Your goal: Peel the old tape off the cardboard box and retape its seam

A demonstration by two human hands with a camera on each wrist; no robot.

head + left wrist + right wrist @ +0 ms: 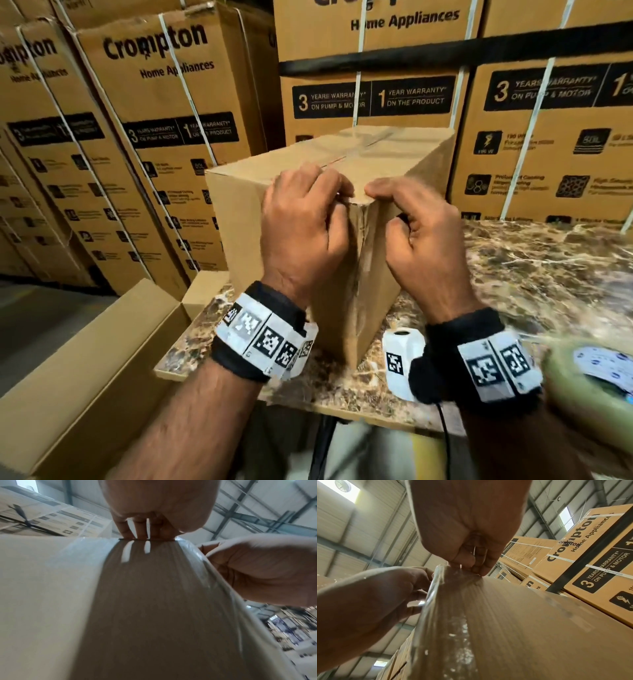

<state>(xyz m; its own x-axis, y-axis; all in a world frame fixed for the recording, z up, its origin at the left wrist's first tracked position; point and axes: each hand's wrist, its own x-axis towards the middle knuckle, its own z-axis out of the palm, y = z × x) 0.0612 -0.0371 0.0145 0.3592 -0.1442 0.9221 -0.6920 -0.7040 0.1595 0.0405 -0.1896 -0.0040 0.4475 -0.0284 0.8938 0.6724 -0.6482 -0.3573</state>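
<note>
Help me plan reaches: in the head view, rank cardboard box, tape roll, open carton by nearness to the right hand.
1. cardboard box: right hand pinches old tape at its corner.
2. tape roll: lower right, by the forearm.
3. open carton: far left, past the left hand.

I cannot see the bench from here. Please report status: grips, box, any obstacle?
Left grip holds box top edge. Right grip pinches old tape at the corner. Tape not yet off. Nothing blocking; tape roll beside.

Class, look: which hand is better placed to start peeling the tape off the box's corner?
Probably the right hand: its fingertips pinch the crinkled tape at the top corner of the box. The left hand grips the top edge beside it, steadying.
</note>
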